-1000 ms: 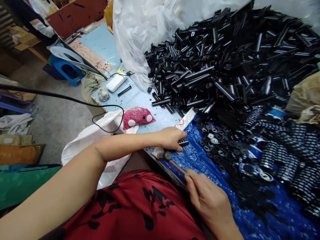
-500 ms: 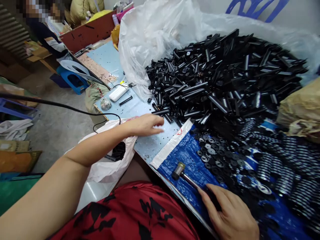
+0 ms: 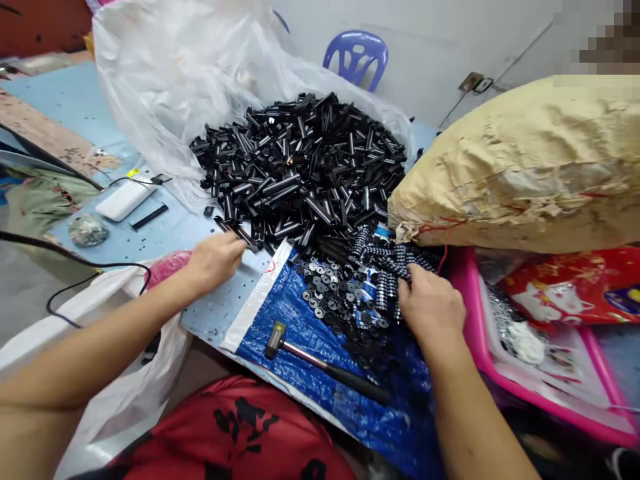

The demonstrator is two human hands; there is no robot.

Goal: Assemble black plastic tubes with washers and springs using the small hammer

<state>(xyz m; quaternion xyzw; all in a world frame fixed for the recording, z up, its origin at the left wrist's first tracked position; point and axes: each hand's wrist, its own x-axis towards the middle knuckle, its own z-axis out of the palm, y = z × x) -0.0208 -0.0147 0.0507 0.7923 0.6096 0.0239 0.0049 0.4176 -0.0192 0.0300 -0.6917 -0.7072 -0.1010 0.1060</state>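
My left hand [image 3: 216, 261] is at the front left of a heap of black plastic tubes [image 3: 320, 163], its fingers closed on the end of one tube [image 3: 237, 230]. My right hand [image 3: 433, 305] reaches among ribbed black cylinders [image 3: 383, 290], its fingers curled on one; its fingertips are partly hidden. A hammer [image 3: 320, 363] with a dark grip lies loose on the blue plastic sheet [image 3: 300, 393], between my hands. Small black and grey discs [image 3: 327, 287] are spread beside the cylinders.
A bulging yellow sack [image 3: 515, 167] leans in at the right, above a pink-rimmed bin [image 3: 473, 320] with a red packet [image 3: 575, 287]. A white bag [image 3: 115, 400] hangs at the table's left front edge. A black cable [image 3: 100, 265] crosses at left. A purple chair [image 3: 357, 57] stands behind.
My right hand has let go of the hammer and moved to the ribbed cylinders. My left hand let go of a ribbed black piece near the white bag, then reached the tubes. The view turned right.
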